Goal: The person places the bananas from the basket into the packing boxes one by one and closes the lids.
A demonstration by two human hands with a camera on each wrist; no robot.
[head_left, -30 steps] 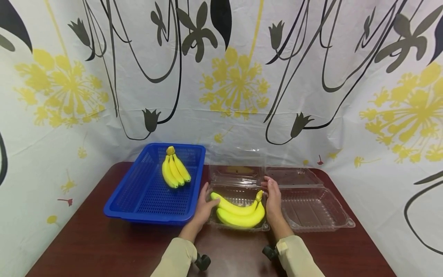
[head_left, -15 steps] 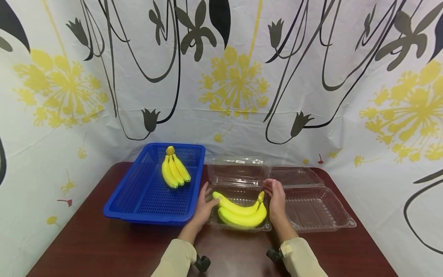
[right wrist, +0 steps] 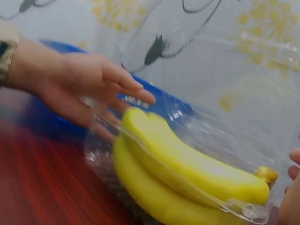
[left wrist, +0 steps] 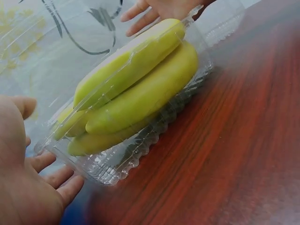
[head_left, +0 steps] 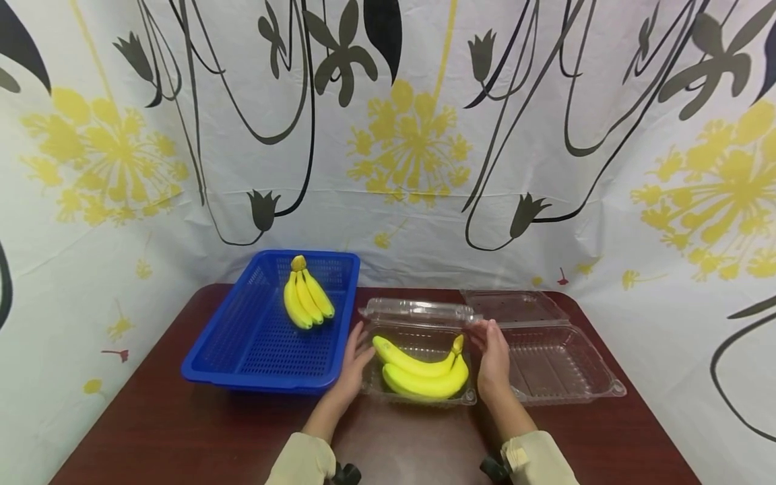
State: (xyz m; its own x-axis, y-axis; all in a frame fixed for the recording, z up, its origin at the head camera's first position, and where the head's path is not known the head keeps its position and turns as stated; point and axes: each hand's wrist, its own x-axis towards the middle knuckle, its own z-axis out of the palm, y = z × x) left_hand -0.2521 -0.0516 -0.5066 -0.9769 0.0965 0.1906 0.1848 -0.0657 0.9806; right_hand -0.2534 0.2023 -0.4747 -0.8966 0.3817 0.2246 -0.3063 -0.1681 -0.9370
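Note:
A bunch of yellow bananas (head_left: 423,377) lies in a clear plastic clamshell container (head_left: 418,402). Its hinged lid (head_left: 418,310) stands raised at the back, tilted so that it looks nearly edge-on in the head view. My left hand (head_left: 350,367) is at the container's left side, fingers extended; in the left wrist view its fingertips (left wrist: 70,190) lie close to the container's end wall. At the right side is my right hand (head_left: 494,360), with its fingers straight near the lid's right corner. Whether its fingertips touch the lid, I cannot tell.
A blue plastic basket (head_left: 254,364) stands at the left with another banana bunch (head_left: 306,300) inside. To the right, a second clear clamshell container (head_left: 554,364) lies with its lid folded back. All stand on a dark red-brown table (head_left: 212,444) before a patterned curtain (head_left: 412,256).
The lid of the banana container has swung forward and sits lower in the head view. My right hand has shifted slightly right, and my left thumb has drawn back from the bananas.

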